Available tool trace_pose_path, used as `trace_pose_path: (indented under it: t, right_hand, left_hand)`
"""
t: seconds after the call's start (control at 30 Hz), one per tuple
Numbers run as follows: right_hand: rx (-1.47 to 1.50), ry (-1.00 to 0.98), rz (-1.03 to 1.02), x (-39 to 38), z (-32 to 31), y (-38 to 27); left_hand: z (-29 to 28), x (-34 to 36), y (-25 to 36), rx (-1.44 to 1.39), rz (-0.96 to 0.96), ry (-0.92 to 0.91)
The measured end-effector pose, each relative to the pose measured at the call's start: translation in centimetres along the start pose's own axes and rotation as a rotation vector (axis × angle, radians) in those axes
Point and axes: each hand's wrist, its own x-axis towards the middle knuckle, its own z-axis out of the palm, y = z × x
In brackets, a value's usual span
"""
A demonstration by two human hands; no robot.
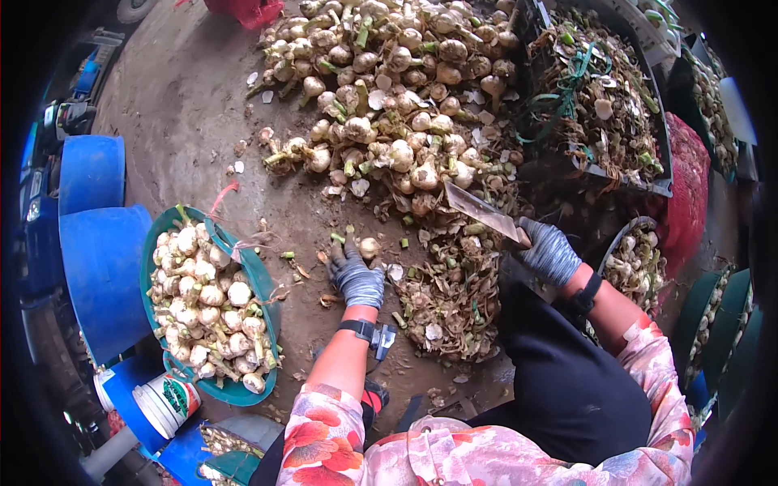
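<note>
My left hand (358,279), in a grey glove, is low over the floor left of the pile. Its fingers are closed around a garlic bulb (369,248), partly hidden by the glove, with green stem ends by the fingertips. My gloved right hand (549,253) grips the handle of a broad-bladed knife (484,212). The blade points up and left, over the near edge of a large heap of garlic bulbs (405,121). Below the blade lies a mound of dry skins and cut stems (454,304). At left stands a green tub (271,324) of trimmed garlic bulbs.
Blue barrels (105,267) stand beyond the tub at far left, with a white bucket (166,401) nearer me. A dark crate (660,174) holds dry scraps at upper right, by a red mesh sack (687,194). Another container of garlic (636,259) sits beside my right forearm.
</note>
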Motion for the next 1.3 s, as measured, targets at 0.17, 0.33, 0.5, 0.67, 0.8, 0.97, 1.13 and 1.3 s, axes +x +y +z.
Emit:
trace_pose_path:
  t: [0.17, 0.33, 0.5, 0.67, 0.8, 0.97, 1.13, 1.3]
  right_hand:
    - [-0.019, -0.057, 0.035, 0.1, 0.4, 1.1]
    - [0.006, -0.087, -0.062, 0.1, 1.4, -1.9]
    - [-0.115, -0.226, -0.273, -0.1, 1.6, -5.8]
    - [-0.195, -0.273, -0.447, -0.7, 0.9, -8.8]
    - [-0.222, -0.269, -0.466, -0.8, 1.2, -8.4]
    - [-0.206, -0.284, -0.473, -0.9, 1.6, -8.3]
    - [-0.266, -0.291, -0.467, 0.6, 2.9, -6.2]
    - [-0.309, -0.024, -0.059, 1.7, 0.8, 3.3]
  left_hand:
    - [-3.0, 1.6, 1.8, 0.51, 0.3, -0.204]
    - [-4.6, 3.4, 2.2, 0.285, 0.522, -0.238]
    - [-4.4, 0.8, 2.9, -0.571, 0.451, -0.619]
    - [-4.7, -4.2, 2.9, -1.913, -0.05, -0.811]
    - [-8.1, -4.9, 6.0, -1.016, 0.44, -0.45]
    - [-9.2, -5.7, 6.3, -0.991, 0.494, -0.401]
    - [-9.6, -6.4, 6.6, -0.95, 0.344, -0.521]
    - [-11.9, -7.7, 9.4, -0.972, 0.315, -0.45]
